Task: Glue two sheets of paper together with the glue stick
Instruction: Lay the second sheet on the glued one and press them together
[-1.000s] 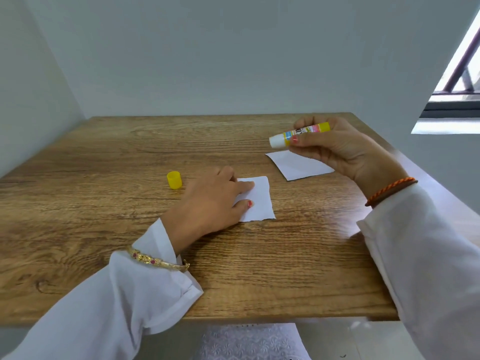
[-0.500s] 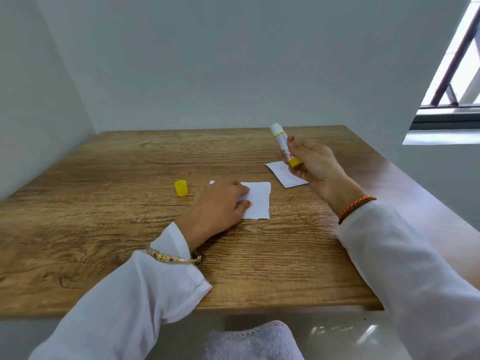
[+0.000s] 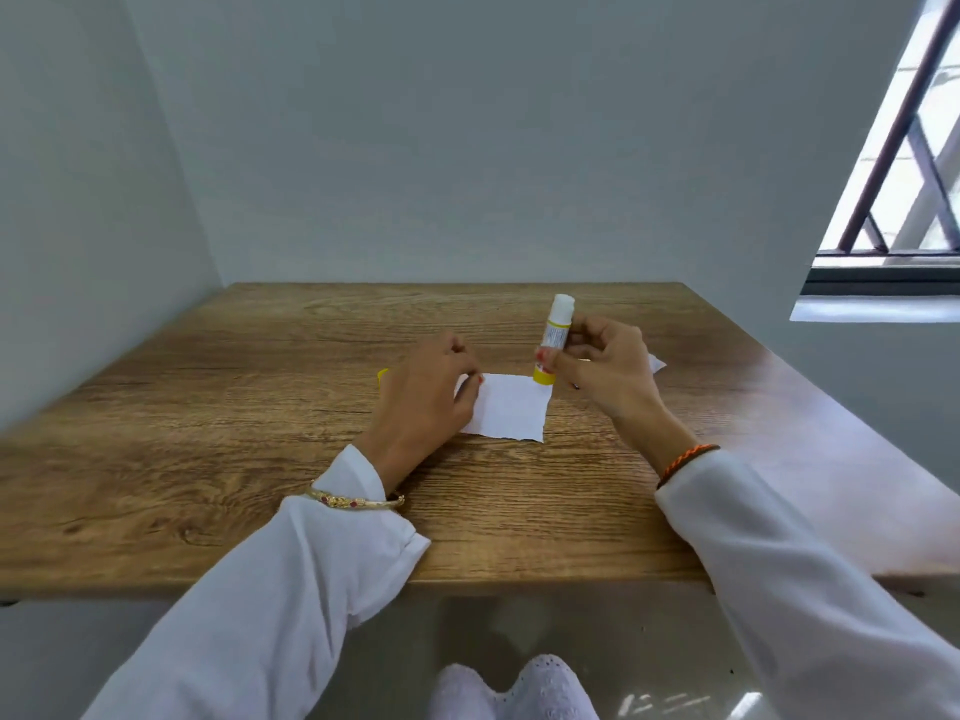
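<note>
On the wooden table (image 3: 208,459), the right hand (image 3: 597,371) had drawn in from the far right toward the middle since half a second earlier, bringing the glue stick (image 3: 553,337) with it; a second earlier the stick had lain nearly level in that hand, and now it stood almost upright, white uncapped end up and yellow base down at the far right corner of the near paper sheet (image 3: 511,407). Whether the base touched the paper could not be told. The thumb and curled fingers of the right hand pinched the stick around its middle. The left hand (image 3: 423,402) had stayed on the left edge of that sheet, its fingers bent and pressing the paper flat to the table rather than gripping it. Counted, there were two sheets: the near one lying between the hands, and a second paper sheet (image 3: 655,363) mostly hidden behind the right hand, only a corner showing. One glue stick was in view, and one yellow cap (image 3: 382,375), now just a sliver peeking out beside the left hand.
</note>
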